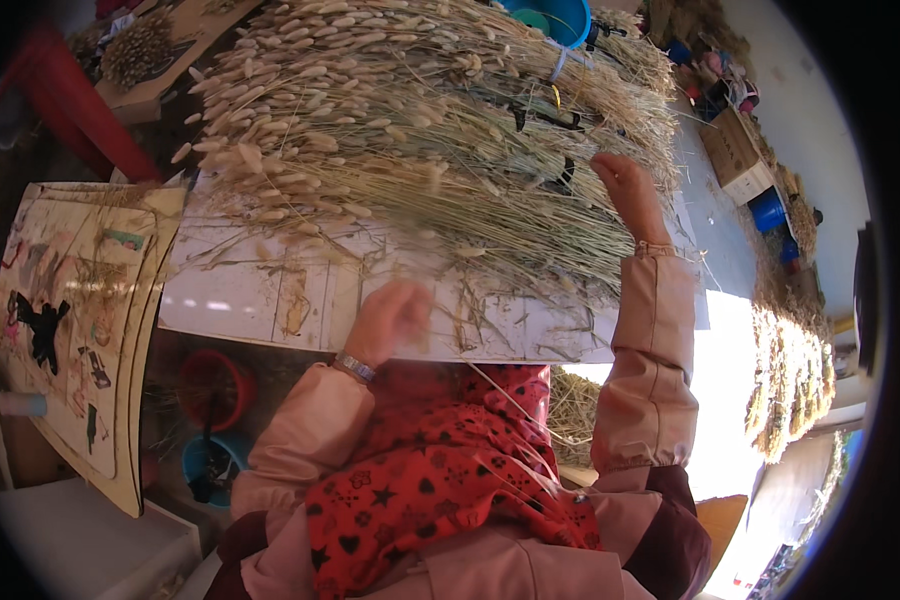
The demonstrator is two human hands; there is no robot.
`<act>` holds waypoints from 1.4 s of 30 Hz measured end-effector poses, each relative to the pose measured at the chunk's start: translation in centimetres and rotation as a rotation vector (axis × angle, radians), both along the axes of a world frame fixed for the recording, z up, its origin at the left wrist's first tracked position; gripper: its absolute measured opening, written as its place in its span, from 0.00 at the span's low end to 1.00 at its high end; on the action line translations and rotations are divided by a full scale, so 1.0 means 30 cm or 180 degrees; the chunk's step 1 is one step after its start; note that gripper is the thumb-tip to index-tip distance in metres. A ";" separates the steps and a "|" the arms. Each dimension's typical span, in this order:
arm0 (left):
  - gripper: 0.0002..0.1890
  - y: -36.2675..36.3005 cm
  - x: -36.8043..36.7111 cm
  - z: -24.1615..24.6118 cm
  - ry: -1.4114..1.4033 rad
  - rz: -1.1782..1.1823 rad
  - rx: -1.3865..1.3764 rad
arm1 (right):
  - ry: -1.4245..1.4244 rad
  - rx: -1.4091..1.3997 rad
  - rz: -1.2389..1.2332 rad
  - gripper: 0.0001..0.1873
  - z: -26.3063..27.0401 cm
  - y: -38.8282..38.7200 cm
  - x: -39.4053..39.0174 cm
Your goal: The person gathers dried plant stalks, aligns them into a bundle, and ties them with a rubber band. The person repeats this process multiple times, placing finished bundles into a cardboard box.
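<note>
A thick heap of dried bunny-tail grass (390, 127) lies across the white tabletop (232, 300), its fluffy heads to the left and stems to the right. My left hand (394, 319), wearing a metal-band watch (354, 367), is blurred over the table's near edge; whether it holds a stem cannot be told. Over the stem ends at the right is my right hand (626, 191), fingers bent together, with nothing clearly visible in them. Black ties (568, 171) lie among the stems. Loose stems and leaf scraps (480, 315) litter the board between my hands.
At the far edge stands a blue basin (559, 22). A stained board (82, 300) rests at the left, with a red bucket (214, 390) and a light-blue bucket (214, 465) below. Cardboard boxes (731, 154) and more dried grass (787, 375) are along the right.
</note>
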State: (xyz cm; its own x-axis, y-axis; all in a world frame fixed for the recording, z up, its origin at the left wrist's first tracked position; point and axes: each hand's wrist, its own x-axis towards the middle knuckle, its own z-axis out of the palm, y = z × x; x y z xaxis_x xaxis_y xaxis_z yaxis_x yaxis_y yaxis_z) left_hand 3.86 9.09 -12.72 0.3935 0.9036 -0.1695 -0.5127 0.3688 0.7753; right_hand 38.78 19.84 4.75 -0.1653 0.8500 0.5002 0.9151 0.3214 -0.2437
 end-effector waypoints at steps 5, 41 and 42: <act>0.16 0.001 -0.004 -0.007 -0.0006 -0.0023 -0.0028 | -0.0579 -0.0967 0.0936 0.08 -0.126 0.002 -0.139; 0.14 -0.007 0.025 0.033 -0.0380 0.0425 0.0013 | 0.2472 -0.2804 0.1304 0.10 -0.438 -0.430 -0.456; 0.13 -0.007 0.027 0.032 -0.0293 0.0318 0.0053 | 0.2651 -0.3165 0.1154 0.11 -0.433 -0.428 -0.462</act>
